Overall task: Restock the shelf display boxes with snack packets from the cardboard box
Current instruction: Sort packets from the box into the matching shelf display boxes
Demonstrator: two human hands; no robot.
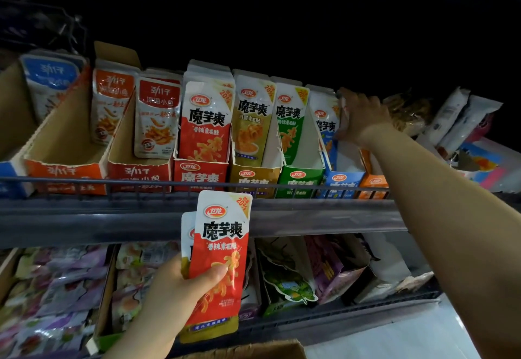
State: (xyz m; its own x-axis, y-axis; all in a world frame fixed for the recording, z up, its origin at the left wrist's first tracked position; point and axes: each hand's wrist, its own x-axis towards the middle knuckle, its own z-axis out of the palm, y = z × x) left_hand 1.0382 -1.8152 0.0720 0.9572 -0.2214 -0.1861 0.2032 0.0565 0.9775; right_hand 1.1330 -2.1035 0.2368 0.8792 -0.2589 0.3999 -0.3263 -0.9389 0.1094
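My left hand grips a small stack of red snack packets, held upright below the upper shelf's front rail. My right hand reaches up to the orange display box at the right end of the row, its fingers curled round a pale packet that they mostly hide. Along the upper shelf stand display boxes: red, yellow, green and blue, each holding upright packets. The top edge of the cardboard box shows at the bottom.
Two half-filled orange-red boxes stand at the upper left. A dark wire rail runs along the shelf front. The lower shelf holds purple packets and torn boxes. White packets lie at the far right.
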